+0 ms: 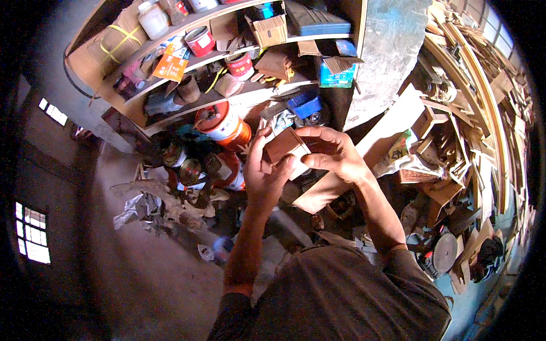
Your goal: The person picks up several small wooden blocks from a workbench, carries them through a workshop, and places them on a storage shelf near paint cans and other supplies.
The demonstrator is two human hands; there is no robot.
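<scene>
Brown block, I've got it between left fingers and right fingers, both curled in, gripping opposite sides.

On wooden shelving: white jar, red-and-white tin, blue hard case. Below: orange-and-white bucket, blue plastic basket. At right: piled timber strips, circular blade.

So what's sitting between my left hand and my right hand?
In the head view, a small brown block-like piece lies between your left hand and right hand, held by both.
</scene>
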